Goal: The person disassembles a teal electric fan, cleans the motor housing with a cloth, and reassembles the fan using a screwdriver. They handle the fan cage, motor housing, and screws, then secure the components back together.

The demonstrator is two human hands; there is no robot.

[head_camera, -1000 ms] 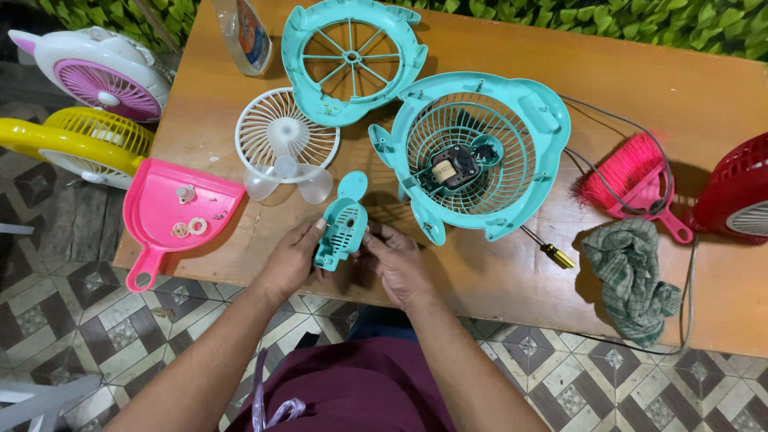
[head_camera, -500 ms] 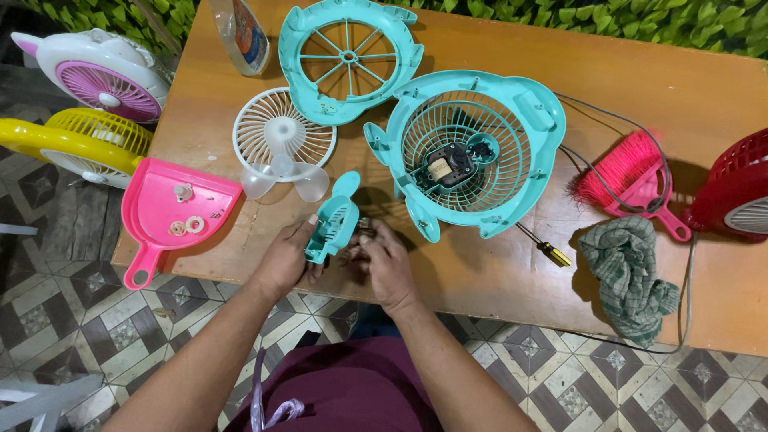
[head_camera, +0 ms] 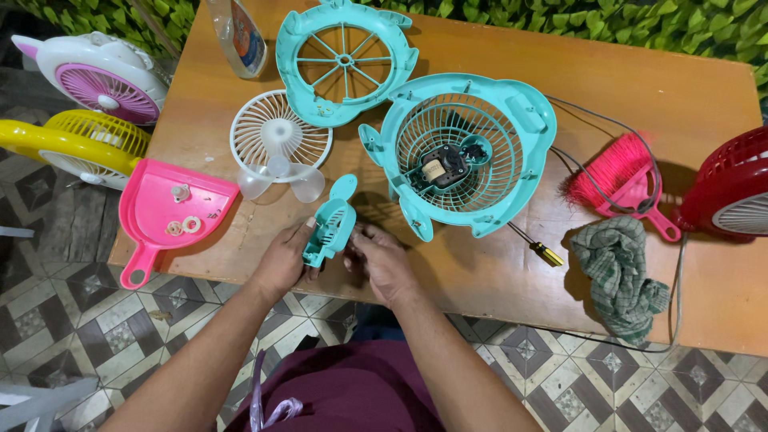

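Near the front edge of the wooden bench [head_camera: 496, 296], we see both hands on a small teal fan part [head_camera: 330, 226], a slotted plastic piece with a rounded tab at its far end, tilted up off the surface. The left hand [head_camera: 282, 260] has its fingers wrapped around the part's lower side, gripping it. The right hand [head_camera: 382, 258] touches the part's near end; its fingertips are hidden behind the piece, so we cannot tell whether they pinch it. Just beyond lies the teal fan housing [head_camera: 464, 152] with its motor showing, beside a white blade guard [head_camera: 280, 140]. A pink dustpan [head_camera: 164, 212] sits at the left edge, holding small parts too tiny to make out.
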